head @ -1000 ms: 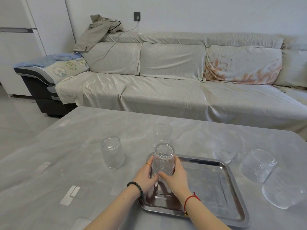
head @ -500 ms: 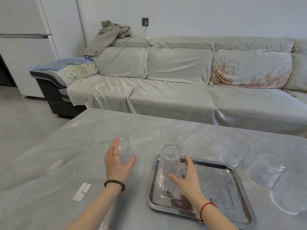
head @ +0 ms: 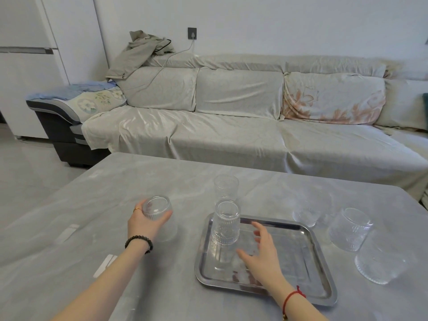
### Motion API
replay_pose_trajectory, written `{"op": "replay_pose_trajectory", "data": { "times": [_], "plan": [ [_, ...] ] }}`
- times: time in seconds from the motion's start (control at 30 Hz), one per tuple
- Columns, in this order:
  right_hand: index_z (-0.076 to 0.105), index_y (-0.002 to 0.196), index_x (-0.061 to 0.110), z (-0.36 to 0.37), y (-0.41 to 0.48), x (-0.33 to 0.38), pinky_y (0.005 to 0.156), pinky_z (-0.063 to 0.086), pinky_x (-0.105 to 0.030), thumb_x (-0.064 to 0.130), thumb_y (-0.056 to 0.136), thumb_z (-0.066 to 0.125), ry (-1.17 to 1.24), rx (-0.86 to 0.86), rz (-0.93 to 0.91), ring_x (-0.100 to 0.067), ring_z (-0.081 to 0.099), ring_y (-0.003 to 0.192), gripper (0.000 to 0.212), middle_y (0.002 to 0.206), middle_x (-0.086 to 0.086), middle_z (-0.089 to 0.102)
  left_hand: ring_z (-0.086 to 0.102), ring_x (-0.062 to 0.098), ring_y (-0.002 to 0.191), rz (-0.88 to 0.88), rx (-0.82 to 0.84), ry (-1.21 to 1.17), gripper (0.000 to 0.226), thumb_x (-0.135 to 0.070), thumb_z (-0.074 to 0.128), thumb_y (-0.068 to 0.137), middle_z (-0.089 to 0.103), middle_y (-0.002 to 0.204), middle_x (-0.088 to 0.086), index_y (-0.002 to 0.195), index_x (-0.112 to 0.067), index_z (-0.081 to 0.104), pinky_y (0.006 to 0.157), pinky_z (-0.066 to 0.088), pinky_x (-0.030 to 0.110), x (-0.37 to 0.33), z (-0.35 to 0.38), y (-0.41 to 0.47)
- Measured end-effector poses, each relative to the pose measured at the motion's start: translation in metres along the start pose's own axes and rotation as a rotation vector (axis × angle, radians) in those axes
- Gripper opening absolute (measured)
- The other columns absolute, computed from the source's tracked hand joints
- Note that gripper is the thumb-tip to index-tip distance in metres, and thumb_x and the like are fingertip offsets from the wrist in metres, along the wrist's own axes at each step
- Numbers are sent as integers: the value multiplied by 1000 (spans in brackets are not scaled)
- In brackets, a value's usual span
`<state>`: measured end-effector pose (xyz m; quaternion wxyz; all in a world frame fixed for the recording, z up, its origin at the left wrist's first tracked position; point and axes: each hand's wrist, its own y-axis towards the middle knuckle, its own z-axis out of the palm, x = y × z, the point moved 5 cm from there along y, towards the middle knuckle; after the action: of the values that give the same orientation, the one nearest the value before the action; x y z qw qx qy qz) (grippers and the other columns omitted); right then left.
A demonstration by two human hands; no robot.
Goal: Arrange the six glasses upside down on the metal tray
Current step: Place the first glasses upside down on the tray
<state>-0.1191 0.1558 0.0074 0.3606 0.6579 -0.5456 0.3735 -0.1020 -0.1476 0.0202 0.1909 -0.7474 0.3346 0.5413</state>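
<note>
Six ribbed glasses share a grey table (head: 115, 228) in front of a covered sofa (head: 231, 126). On the table lies a square metal tray (head: 308, 258), and one upturned glass (head: 225, 224) stands at its far left corner. An upright glass (head: 226, 188) stands on the table just behind that corner. To the right of the tray are three more: a near glass (head: 379, 260), a tilted glass (head: 350, 229) and a faint glass (head: 305, 210) beyond the tray's far right corner. The left hand (head: 144, 224), left of the tray, grips a sixth glass (head: 158, 209) with its base up, thumb on the right side, the other fingers (head: 139, 208) round the left. The right hand (head: 264, 258) hovers over the tray just right of the upturned glass, fingers spread and holding nothing, apart from it
</note>
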Motion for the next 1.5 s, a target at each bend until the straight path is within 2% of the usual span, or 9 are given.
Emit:
{"op": "replay_pose_trajectory", "data": {
  "times": [0.13,0.3,0.57,0.7,0.83,0.93,1.1,1.27,1.5],
  "plan": [
    [35,122,32,15,-5,11,96,34,-24,17,66,76,30,66,-74,-14,45,112,71,118,5,45,57,14,92,200,188,-58,58,-27,86,54,62,98,-8,101,-36,52,83,44,19,-23,1,-53],
    [32,120,52,26,-25,25,87,37,-4,35,53,84,48,309,-193,10,45,112,87,121,30,49,57,-10,94,381,514,-80,65,-40,81,44,64,103,-19,103,-40,54,80,39,0,-64,42,-121],
    [43,103,49,-42,-11,0,69,46,-4,33,42,83,90,44,-76,11,58,95,75,101,23,63,51,-3,108,267,715,-137,73,-35,81,59,55,116,-21,121,-43,43,88,37,6,-82,132,-158],
    [42,93,46,-55,8,-20,63,43,-3,24,44,83,63,-54,-4,5,58,91,67,94,23,60,50,-13,99,211,771,-100,49,-29,72,74,51,103,-30,107,-48,41,73,36,-5,-75,167,-164],
    [46,110,31,-49,28,-31,90,48,-29,24,47,86,52,-91,30,-14,54,105,75,110,3,59,56,0,101,88,803,-5,66,-40,59,82,58,114,-9,137,-21,28,87,42,12,-57,184,-161],
    [46,115,26,-42,41,-35,92,46,-31,26,48,87,44,-79,37,-15,53,106,78,114,2,56,51,-4,84,50,811,59,67,-44,51,86,53,90,-15,140,-20,19,71,40,4,-51,189,-154],
    [43,103,35,-37,53,-45,66,41,-8,24,51,86,88,-69,89,-8,58,90,68,87,22,57,35,21,133,-14,815,92,80,-46,48,86,37,144,6,144,-16,2,111,27,30,-45,197,-150],
    [43,121,26,-35,55,-49,85,46,-27,23,54,85,74,-80,109,-12,53,98,80,100,11,56,36,25,132,-19,805,116,82,-47,47,86,33,147,13,144,-18,-4,112,30,39,-41,199,-153],
    [44,117,35,-33,45,-47,79,43,-19,14,66,77,85,-41,94,-9,57,97,64,100,12,59,23,19,139,24,788,81,83,-41,47,88,16,154,4,143,-16,-9,110,25,29,-43,196,-160]
  ]
}}
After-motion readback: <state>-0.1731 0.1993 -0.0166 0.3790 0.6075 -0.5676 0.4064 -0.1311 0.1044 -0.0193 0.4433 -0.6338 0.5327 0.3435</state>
